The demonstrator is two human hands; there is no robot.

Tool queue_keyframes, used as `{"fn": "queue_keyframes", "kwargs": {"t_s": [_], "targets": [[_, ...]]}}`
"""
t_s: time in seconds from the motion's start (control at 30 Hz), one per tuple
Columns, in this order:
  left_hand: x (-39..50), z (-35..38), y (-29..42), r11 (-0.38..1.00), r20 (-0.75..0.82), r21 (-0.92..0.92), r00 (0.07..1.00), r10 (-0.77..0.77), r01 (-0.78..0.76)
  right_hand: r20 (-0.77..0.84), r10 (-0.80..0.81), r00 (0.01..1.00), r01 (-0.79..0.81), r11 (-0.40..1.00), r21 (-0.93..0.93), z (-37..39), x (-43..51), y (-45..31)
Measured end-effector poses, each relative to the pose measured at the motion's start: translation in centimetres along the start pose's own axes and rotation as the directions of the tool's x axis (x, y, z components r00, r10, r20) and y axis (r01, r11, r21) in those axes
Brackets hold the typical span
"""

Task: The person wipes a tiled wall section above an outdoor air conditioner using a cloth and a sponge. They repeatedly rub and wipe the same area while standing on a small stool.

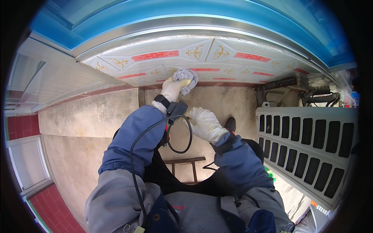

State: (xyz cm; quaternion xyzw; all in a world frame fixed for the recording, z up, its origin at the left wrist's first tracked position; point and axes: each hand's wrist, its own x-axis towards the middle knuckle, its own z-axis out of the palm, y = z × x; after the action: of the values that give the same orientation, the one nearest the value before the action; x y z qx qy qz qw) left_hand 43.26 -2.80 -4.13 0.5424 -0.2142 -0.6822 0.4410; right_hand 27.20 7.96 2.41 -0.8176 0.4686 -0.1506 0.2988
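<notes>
My left hand [172,89], in a whitish work glove, grips a crumpled grey cloth [186,80]. The cloth appears to lie against the lower part of the tiled wall [193,43], which has red bars and gold motifs. A black strap with a small dark device [176,109] sits on my left wrist, and a black cable [134,145] loops from it. Lower and to the right is my right hand [205,123], also gloved, its fingers curled near that device. Whether those fingers hold anything is hidden by the glove and the angle.
A slatted outdoor air-conditioner unit [303,145] stands close on my right, with a dark metal bracket [279,84] behind it. Blue-framed window panels [201,8] run above the tiles. A brown wooden frame [185,160] shows between my legs over the concrete floor [72,113].
</notes>
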Motion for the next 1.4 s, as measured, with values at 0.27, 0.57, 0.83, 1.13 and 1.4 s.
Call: {"fn": "queue_keyframes", "kwargs": {"t_s": [0.27,0.57,0.83,1.13,1.4], "targets": [[0.2,1.8,-0.9,0.999,0.036,0.043,0.999,0.025,-0.027,-0.018,-0.023,1.0,0.022,0.999,-0.047,-0.4,-0.4,0.7],[0.7,-3.8,-0.2,0.981,-0.25,-0.192,0.967,-0.057,0.008,0.033,0.012,0.999,-0.011,0.998,-0.054,-0.9,-0.2,0.1],[-2.0,-5.1,2.1,0.967,-0.34,-0.151,0.93,0.141,-0.203,0.039,0.015,0.999,-0.011,0.997,-0.08,-0.9,-0.3,-0.5],[-1.3,-9.1,2.7,0.915,-0.442,-0.274,0.884,0.153,-0.296,0.002,-0.063,0.998,0.063,0.997,-0.047,-0.6,-0.4,-0.2],[-2.4,-3.0,2.3,0.971,-0.313,-0.177,0.945,0.099,-0.16,0.035,-0.051,0.998,0.054,0.995,-0.08,-0.8,-0.1,-0.5]]}}
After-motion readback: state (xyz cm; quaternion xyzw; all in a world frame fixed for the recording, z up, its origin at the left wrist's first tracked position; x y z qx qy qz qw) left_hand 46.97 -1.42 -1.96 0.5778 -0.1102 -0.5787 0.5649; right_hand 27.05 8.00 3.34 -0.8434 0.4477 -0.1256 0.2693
